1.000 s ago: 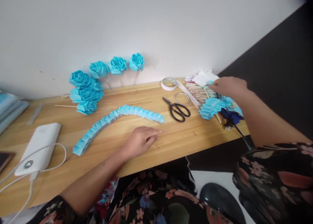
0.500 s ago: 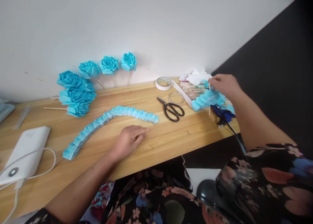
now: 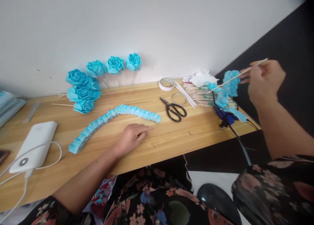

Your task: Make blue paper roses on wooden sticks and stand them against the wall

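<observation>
My left hand [image 3: 133,136] rests on the wooden table, loosely curled, its index finger and thumb apart and nothing held. Just beyond it, a curved strip of folded light-blue crepe paper [image 3: 108,116] lies on the wood. At the right, my right hand [image 3: 266,79] is raised and grips a thin wooden stick [image 3: 250,68], which slants down to the left. Blue crepe paper [image 3: 230,84] hangs along the stick near the fingers; whether it is attached there I cannot tell. Below it is a dark-blue glue gun [image 3: 223,115], partly covered by blue paper.
Finished blue paper flowers [image 3: 84,90] on sticks are grouped at the back left. Black-handled scissors [image 3: 174,109] and a tape roll [image 3: 166,84] lie mid-table, beside a stack of sticks [image 3: 198,94]. A white power bank [image 3: 34,146] with cables is at the left.
My right hand has moved right, away from the stack, with the stick swung from upright to slanted. The blue paper strip has moved along with it. My left hand stays put.
</observation>
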`<action>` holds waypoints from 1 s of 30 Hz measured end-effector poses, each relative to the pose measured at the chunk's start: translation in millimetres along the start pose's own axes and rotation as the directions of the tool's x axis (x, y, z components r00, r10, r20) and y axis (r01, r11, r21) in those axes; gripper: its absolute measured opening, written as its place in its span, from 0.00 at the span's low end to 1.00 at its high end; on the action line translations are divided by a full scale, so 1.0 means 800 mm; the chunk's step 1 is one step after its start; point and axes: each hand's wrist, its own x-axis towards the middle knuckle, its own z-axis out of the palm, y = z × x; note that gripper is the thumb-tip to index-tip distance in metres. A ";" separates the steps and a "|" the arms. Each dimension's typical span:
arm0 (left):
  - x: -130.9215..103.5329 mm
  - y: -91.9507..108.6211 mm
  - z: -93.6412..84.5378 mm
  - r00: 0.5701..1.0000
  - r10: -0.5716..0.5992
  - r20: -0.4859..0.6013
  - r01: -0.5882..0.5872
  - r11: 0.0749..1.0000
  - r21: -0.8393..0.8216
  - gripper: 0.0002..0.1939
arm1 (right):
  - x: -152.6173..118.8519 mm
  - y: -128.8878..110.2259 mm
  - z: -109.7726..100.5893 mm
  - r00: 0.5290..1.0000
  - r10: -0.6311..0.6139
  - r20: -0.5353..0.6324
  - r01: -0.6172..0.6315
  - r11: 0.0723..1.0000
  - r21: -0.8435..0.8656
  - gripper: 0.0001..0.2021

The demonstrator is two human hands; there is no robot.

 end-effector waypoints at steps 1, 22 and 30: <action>0.000 0.001 -0.001 1.000 0.003 0.004 -0.003 1.000 -0.002 0.16 | 0.001 0.001 -0.001 1.000 0.012 -0.006 -0.012 1.000 0.008 0.16; 0.136 0.079 0.011 0.981 0.159 -0.107 -0.164 0.986 -0.031 0.17 | -0.029 -0.123 0.032 0.967 0.221 0.125 -0.247 0.932 0.267 0.11; 0.178 0.074 0.077 0.978 -0.199 0.063 0.208 0.927 -0.312 0.12 | -0.089 -0.137 0.054 0.886 0.298 0.354 -0.425 0.827 0.368 0.07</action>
